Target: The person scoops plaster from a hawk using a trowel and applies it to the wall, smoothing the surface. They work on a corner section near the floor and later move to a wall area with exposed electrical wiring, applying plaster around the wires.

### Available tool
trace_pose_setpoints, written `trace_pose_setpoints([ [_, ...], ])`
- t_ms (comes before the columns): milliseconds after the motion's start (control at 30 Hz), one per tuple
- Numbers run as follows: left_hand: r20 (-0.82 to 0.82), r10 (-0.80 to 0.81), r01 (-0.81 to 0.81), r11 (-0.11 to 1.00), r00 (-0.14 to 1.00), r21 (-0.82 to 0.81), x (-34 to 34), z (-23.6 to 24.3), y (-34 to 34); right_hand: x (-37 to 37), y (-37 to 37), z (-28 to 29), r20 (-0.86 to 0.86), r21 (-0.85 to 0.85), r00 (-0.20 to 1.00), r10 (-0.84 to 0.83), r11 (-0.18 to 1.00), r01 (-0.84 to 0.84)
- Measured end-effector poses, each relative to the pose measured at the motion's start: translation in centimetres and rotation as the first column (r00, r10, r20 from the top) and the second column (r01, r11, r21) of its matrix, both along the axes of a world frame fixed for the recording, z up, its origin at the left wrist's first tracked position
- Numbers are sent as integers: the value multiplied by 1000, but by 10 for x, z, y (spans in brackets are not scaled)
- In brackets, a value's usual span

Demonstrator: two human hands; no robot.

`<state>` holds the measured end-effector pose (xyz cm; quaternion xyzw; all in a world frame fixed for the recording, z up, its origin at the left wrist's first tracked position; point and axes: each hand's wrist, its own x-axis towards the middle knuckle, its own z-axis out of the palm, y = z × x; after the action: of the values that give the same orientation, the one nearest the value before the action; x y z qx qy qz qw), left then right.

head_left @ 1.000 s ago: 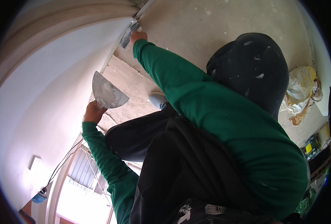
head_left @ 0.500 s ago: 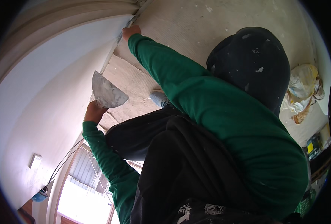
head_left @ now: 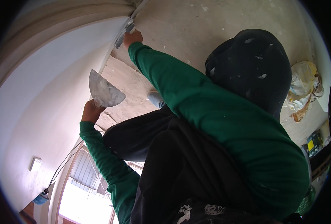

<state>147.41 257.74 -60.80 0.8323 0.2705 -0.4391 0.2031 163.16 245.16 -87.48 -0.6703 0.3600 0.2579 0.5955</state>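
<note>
My right hand (head_left: 132, 37) reaches up on a green sleeve and grips a small putty knife (head_left: 121, 33). Its blade presses against the edge where the white wall (head_left: 49, 93) meets a grey strip. My left hand (head_left: 92, 112) is lower down beside the wall and holds a wide plastering blade (head_left: 104, 91), smeared with grey filler and pointing up. The wide blade stands apart from the small knife. A dark paint-spattered cap (head_left: 253, 69) and the green shoulders fill the middle and right of the view.
Far below lies a dusty concrete floor (head_left: 210, 22), with crumpled bags (head_left: 303, 86) at the right and a yellow-black box (head_left: 312, 143) near the rim. A shoe (head_left: 156, 99) shows below. A bright window (head_left: 83, 194), a wall switch (head_left: 35, 164) and a cable sit lower left.
My right hand slid the small knife a little up the wall edge and then back down. The capped head shifted slightly. My left hand kept the wide blade almost still.
</note>
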Motion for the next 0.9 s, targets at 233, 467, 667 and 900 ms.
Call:
trace_pose_setpoints([
  [233, -15, -30, 30, 999, 999, 16, -2, 0, 2, 12, -9, 5, 15, 39, 995, 102, 994, -102],
  [467, 2, -15, 15, 1000, 1000, -16, -7, -1, 5, 18, -8, 19, 47, 24, 980, 191, 981, -192],
  [667, 29, -3, 3, 1000, 1000, -18, -10, -1, 5, 33, 6, 20, 41, 32, 948, 316, 948, -317],
  [900, 29, 7, -7, 1000, 1000, -10, -16, 5, 2, 45, 7, 21, 139, -16, 825, 548, 834, -552],
])
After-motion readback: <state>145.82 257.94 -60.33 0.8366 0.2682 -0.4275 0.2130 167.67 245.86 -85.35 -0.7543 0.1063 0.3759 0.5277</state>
